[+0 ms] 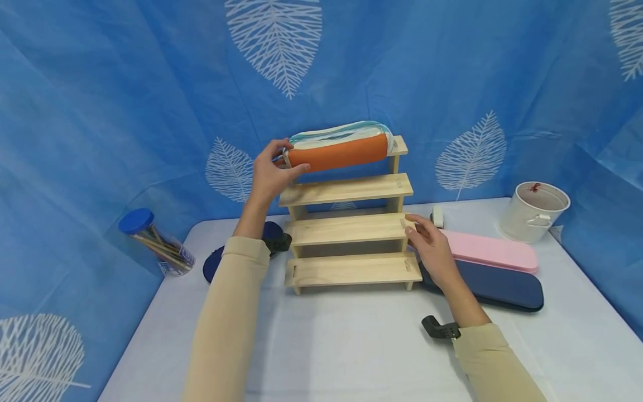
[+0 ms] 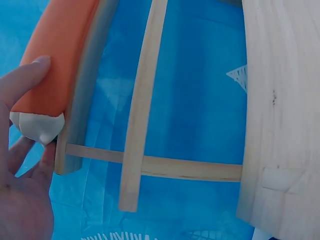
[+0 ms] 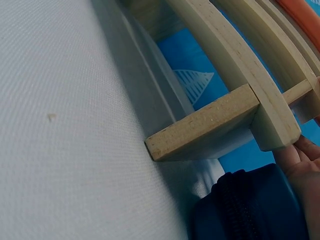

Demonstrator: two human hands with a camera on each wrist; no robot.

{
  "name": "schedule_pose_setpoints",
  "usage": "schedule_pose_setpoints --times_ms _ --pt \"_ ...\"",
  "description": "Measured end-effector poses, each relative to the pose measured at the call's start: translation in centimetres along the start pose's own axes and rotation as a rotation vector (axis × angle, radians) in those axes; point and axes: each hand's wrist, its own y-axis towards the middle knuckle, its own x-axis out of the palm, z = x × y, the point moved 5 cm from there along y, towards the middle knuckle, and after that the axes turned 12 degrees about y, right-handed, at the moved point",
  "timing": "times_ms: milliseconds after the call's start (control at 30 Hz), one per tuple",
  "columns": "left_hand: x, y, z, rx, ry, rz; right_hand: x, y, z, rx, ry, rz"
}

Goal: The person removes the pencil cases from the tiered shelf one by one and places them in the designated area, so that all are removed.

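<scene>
A long orange and white pencil case (image 1: 341,152) with teal streaks lies along the top step of a four-tier wooden shelf rack (image 1: 346,229). At its left end, my left hand (image 1: 271,170) grips it. The left wrist view shows the thumb on the orange side of the pencil case (image 2: 60,55) and the other fingers around its white end. My right hand (image 1: 429,245) holds the right end of the rack's second step from the bottom. In the right wrist view, those fingers are partly hidden behind the wooden board (image 3: 280,120).
Right of the rack lie a dark blue case (image 1: 497,285) and a pink case (image 1: 492,251), with a white metal bucket (image 1: 534,212) behind them. A blue-lidded jar of sticks (image 1: 163,245) stands at left. Something dark blue (image 1: 213,263) sits partly behind the left forearm.
</scene>
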Motion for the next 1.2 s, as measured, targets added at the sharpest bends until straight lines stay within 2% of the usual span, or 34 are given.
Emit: schedule_pose_setpoints --times_ms 200,500,733,967,1200 --pt "-0.2 -0.6 0.0 0.013 -0.014 0.057 -0.3 0.2 0.7 -0.012 -0.002 0.002" --pt "-0.8 -1.6 -0.4 0.062 -0.101 0.11 -0.3 0.2 0.6 -0.014 0.008 0.005" --pt "-2.4 -3.9 2.8 0.062 -0.126 0.145 -0.3 0.2 0.8 -0.011 -0.009 0.015" --pt "-3.0 -4.7 2.1 0.119 -0.184 0.202 -0.3 0.1 0.7 -0.008 -0.015 0.015" --pt "-3.5 -5.5 1.8 0.138 -0.226 0.226 -0.4 0.0 0.8 -0.01 -0.001 0.017"
